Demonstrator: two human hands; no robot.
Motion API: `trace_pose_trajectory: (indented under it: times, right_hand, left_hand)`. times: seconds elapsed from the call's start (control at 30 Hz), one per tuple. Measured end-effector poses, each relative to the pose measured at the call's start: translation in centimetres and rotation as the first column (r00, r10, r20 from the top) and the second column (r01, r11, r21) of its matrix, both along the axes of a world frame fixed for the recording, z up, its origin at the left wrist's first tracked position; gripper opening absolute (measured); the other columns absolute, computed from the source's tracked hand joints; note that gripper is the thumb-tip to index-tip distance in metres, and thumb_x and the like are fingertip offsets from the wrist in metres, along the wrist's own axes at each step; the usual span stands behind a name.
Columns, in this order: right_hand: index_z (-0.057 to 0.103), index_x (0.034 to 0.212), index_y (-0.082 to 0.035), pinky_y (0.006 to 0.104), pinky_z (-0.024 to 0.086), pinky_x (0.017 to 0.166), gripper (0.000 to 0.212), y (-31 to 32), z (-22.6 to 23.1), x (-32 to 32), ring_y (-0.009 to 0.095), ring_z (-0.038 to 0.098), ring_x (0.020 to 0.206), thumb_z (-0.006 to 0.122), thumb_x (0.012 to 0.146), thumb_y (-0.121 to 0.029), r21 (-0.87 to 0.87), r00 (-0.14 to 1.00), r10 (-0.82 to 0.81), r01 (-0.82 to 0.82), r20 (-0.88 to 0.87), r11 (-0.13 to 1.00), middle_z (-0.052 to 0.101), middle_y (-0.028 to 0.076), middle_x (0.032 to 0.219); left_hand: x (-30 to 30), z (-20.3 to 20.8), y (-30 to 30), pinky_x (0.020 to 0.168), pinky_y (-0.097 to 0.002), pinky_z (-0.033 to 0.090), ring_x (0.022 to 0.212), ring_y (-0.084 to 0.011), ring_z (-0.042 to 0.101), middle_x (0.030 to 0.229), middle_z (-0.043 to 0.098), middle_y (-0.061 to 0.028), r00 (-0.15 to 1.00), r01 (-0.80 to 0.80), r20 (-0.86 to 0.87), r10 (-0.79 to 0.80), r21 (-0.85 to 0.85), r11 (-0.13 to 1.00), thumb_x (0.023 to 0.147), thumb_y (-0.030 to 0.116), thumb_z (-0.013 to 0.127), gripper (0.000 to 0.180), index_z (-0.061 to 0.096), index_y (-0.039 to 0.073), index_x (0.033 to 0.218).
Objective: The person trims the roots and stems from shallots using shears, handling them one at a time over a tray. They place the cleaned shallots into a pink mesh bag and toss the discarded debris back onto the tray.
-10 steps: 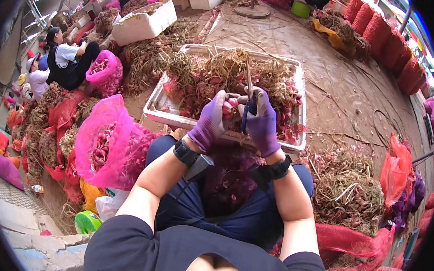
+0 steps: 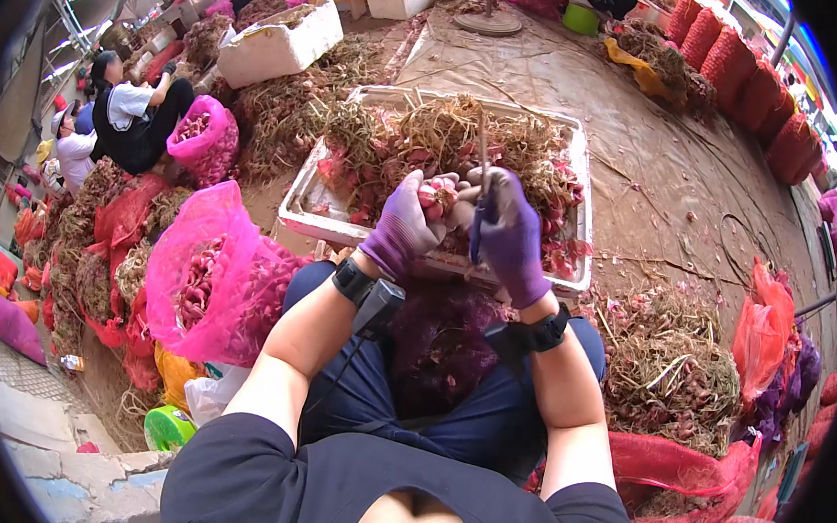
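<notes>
My left hand [image 2: 403, 224], in a purple and grey glove, is closed around a pink-striped garlic bulb [image 2: 436, 199]. Gloved the same way, my right hand [image 2: 513, 227] grips blue-handled scissors [image 2: 483, 150], their blades pointing up and away from me. Fingers of both hands meet near the bulb; whether the blades are parted is hard to make out. Just beyond and below the hands sits a white foam tray [image 2: 344, 231], heaped with pinkish bulbs and dry stalks [image 2: 426, 133]. Between my knees is a dark purple mesh bag [image 2: 437, 344].
A bright pink mesh bag of bulbs [image 2: 208, 282] stands by my left leg. Piled stalks and bulbs [image 2: 675, 373] lie to my right, near a red mesh sack [image 2: 674, 469]. Another person [image 2: 132, 115] sits at the far left. Full red sacks [image 2: 728, 65] line the far right.
The garlic bulb has turned in my left hand and shows more plainly. My right hand has rotated slightly, and the scissors stand straighter.
</notes>
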State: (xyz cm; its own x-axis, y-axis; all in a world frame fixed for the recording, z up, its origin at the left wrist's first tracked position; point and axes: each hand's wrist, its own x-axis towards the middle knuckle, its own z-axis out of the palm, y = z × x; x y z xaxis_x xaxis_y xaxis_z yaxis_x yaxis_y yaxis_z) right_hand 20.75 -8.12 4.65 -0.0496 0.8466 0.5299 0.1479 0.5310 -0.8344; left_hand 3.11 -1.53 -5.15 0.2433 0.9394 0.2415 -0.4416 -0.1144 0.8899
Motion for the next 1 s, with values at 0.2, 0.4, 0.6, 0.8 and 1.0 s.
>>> trace_pose_trajectory:
  times: [0.2,0.4,0.6,0.8,1.0]
  right_hand:
    - [0.052,0.113,-0.003,0.0334,0.052,0.071,0.040,0.2,-1.0,0.1,0.024,0.067,0.079,0.073,0.078,-0.006,0.023,0.996,-0.092,0.092,0.009,0.996,0.067,0.012,0.093]
    - [0.052,0.115,-0.004,0.0295,0.050,0.076,0.040,0.5,-2.7,-1.2,0.019,0.065,0.082,0.069,0.079,0.000,0.148,0.973,-0.181,0.160,0.145,0.976,0.064,0.007,0.089]
    - [0.055,0.107,-0.002,0.0233,0.050,0.075,0.029,-0.4,0.3,0.9,0.007,0.060,0.081,0.069,0.081,-0.002,-0.373,0.828,0.320,-0.507,-0.460,0.777,0.064,0.003,0.090]
    - [0.053,0.113,-0.004,0.0316,0.050,0.070,0.048,1.2,-1.1,2.2,0.022,0.065,0.078,0.081,0.076,-0.019,-0.047,0.984,-0.100,0.108,0.144,0.993,0.065,0.014,0.090]
    - [0.050,0.113,-0.005,0.0422,0.045,0.071,0.071,1.1,-0.9,0.6,0.034,0.059,0.082,0.086,0.062,-0.039,0.388,0.844,-0.312,0.137,0.436,0.912,0.061,0.015,0.089]
  left_hand:
    - [2.9,5.8,-2.1,0.066,-0.0294,0.052,0.070,-0.0146,0.057,0.081,0.057,-0.0054,0.967,0.116,0.254,-0.006,-0.419,0.900,0.103,0.036,0.031,0.047,0.053,-0.005,0.113]
    - [2.9,2.2,-2.9,0.066,-0.0209,0.047,0.073,-0.0066,0.056,0.083,0.058,-0.0010,0.884,0.165,0.436,-0.165,0.039,0.986,0.086,-0.006,0.049,0.017,0.050,-0.003,0.103]
    - [3.0,5.5,-4.4,0.076,-0.0324,0.053,0.071,-0.0130,0.057,0.080,0.056,-0.0045,0.962,-0.258,-0.101,0.254,-0.024,0.966,0.097,0.024,0.044,0.030,0.053,-0.003,0.106]
    - [1.9,8.1,-2.5,0.087,-0.0456,0.054,0.090,-0.0293,0.064,0.103,0.061,-0.0194,0.834,0.228,0.537,0.127,-0.545,0.807,0.101,0.032,0.035,0.042,0.051,-0.004,0.115]
    - [-2.0,4.3,-0.7,0.094,-0.0500,0.051,0.103,-0.0324,0.061,0.115,0.059,-0.0207,0.513,0.568,0.792,-0.330,-0.026,0.823,0.102,0.032,0.035,0.045,0.052,-0.005,0.119]
